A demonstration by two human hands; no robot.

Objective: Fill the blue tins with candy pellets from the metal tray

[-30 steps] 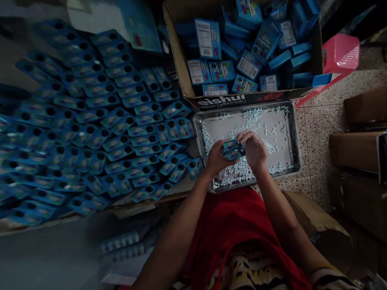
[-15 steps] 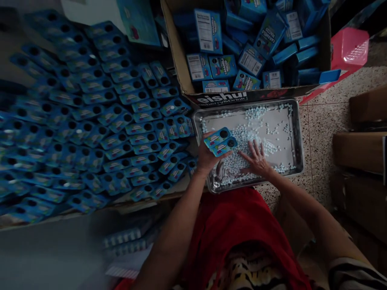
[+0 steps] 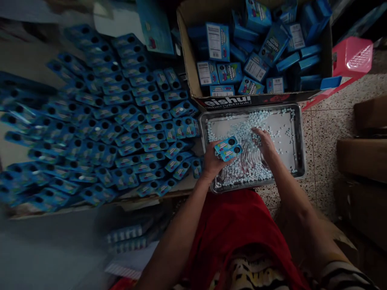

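Observation:
My left hand grips two small blue packets, each with a round hole, above the left part of a metal tray. Small pale candies lie scattered and heaped in that tray. My right hand lies among the candies in the tray's middle, fingers spread and reaching away from me. Finger streaks show in the candy heap between my two hands.
Rows of flat blue packets with holes cover the surface to the left. A cardboard box of blue packets stands behind the tray. A pink stool and brown cartons are at right. My red cloth covers my lap.
My right hand left the packets and went down into the candies, then slid farther up the tray. My left hand keeps the two packets, now slightly lower.

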